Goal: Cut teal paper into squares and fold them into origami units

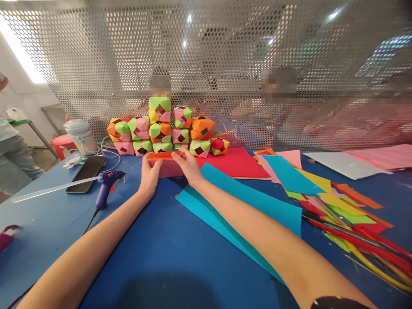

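Observation:
At the far middle of the blue table, my left hand (149,172) and my right hand (188,166) grip a small stack of coloured paper (169,168) from its two sides. Orange shows along the stack's upper edge and pink on the side facing me. My fingers are closed on it, thumbs towards me, and partly hidden behind the paper. Just beyond my hands stand several folded paper balls (160,132) in green, pink, orange and yellow, piled in columns. Blue paper sheets (238,197) lie beneath my right forearm.
On the left are a purple glue gun (107,184) with a long clear stick, a phone (86,174) and a white container (80,135). Red paper (238,163), coloured scraps (347,206) and blurred red-handled tools (370,240) lie right. Behind stands a perforated metal screen (225,51).

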`<action>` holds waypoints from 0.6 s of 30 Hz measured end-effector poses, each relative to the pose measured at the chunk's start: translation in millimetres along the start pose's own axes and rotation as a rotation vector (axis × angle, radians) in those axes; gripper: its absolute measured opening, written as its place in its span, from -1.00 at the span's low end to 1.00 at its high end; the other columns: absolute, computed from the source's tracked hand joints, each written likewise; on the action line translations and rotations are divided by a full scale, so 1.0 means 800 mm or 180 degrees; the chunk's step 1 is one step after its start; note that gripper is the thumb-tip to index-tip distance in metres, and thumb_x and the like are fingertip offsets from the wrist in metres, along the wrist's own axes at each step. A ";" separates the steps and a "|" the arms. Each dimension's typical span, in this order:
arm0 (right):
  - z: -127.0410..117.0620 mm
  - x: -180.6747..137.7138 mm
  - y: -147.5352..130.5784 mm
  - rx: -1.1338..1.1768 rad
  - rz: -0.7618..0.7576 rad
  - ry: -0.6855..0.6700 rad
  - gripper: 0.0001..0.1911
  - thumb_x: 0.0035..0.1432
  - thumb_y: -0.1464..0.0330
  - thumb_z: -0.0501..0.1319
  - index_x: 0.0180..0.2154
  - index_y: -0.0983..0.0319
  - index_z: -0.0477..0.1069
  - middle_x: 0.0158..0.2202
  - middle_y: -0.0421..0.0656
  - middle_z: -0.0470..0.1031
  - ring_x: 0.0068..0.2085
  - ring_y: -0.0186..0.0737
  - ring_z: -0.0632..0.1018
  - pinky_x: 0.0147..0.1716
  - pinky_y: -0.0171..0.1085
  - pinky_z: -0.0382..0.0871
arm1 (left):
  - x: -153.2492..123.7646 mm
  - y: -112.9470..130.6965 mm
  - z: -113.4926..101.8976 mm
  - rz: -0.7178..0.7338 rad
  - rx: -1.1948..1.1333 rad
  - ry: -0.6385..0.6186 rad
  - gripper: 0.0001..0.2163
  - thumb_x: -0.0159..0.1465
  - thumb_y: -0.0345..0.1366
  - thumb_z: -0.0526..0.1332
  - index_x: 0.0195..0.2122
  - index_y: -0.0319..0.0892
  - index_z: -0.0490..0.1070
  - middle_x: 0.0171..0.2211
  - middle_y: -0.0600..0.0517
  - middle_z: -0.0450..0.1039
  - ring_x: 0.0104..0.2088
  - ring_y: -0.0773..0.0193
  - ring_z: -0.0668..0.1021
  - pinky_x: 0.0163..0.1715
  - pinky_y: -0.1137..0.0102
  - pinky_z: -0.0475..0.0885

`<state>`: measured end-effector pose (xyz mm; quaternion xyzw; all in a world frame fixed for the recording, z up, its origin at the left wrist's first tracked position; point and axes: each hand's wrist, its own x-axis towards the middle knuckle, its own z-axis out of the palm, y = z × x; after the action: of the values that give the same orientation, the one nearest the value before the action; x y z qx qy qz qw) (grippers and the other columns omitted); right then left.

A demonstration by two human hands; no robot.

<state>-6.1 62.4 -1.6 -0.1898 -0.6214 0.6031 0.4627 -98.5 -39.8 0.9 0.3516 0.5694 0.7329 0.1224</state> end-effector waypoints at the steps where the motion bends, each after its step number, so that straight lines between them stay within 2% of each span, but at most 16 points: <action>1: 0.004 0.001 -0.001 -0.0009 -0.0024 0.0088 -0.47 -0.06 0.01 0.30 -0.13 0.21 0.38 -0.19 -0.15 0.48 -0.13 -0.22 0.47 -0.09 -0.26 0.36 | -0.001 0.000 0.003 -0.0013 0.0004 0.0040 -0.67 0.15 -0.17 0.24 -0.08 -0.13 0.34 -0.20 0.02 0.45 -0.22 0.25 0.50 -0.25 0.46 0.40; 6: 0.020 0.003 -0.003 -0.0086 -0.0169 0.0394 -0.59 0.04 0.01 0.19 -0.27 0.22 0.40 -0.26 -0.15 0.48 -0.17 -0.20 0.47 -0.12 -0.25 0.34 | 0.000 -0.002 0.011 -0.0027 0.0063 0.0289 -0.67 0.20 0.00 0.19 -0.15 -0.12 0.37 -0.21 0.04 0.44 -0.20 0.24 0.48 -0.21 0.45 0.37; 11: 0.025 0.000 -0.002 -0.0226 -0.0311 0.0545 -0.77 0.07 0.18 0.13 -0.34 0.19 0.40 -0.28 -0.16 0.51 -0.19 -0.20 0.47 -0.13 -0.25 0.33 | 0.005 -0.003 0.010 0.0049 0.0151 0.0456 -0.77 0.23 -0.08 0.17 -0.29 -0.15 0.39 -0.29 0.05 0.44 -0.22 0.25 0.45 -0.21 0.46 0.33; 14: 0.025 0.002 -0.002 -0.0302 -0.0361 0.0586 -0.80 0.08 0.22 0.08 -0.33 0.17 0.38 -0.28 -0.18 0.53 -0.19 -0.21 0.48 -0.13 -0.25 0.33 | 0.008 -0.004 0.010 0.0102 0.0199 0.0540 -0.82 0.23 -0.15 0.16 -0.35 -0.15 0.38 -0.34 0.08 0.40 -0.25 0.28 0.42 -0.23 0.47 0.31; 18: 0.025 0.010 0.000 -0.0415 -0.0355 0.0714 -0.79 0.09 0.19 0.07 -0.38 0.17 0.35 -0.32 -0.19 0.50 -0.21 -0.21 0.47 -0.13 -0.25 0.33 | 0.010 -0.007 0.008 0.0161 0.0206 0.0495 -0.74 0.27 -0.07 0.10 -0.43 -0.15 0.29 -0.42 0.09 0.33 -0.32 0.29 0.40 -0.31 0.47 0.30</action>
<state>-26.0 57.7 4.4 -0.2509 -0.6133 0.5098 0.5487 -101.4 -28.1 -0.3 0.3116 0.5915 0.7421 0.0478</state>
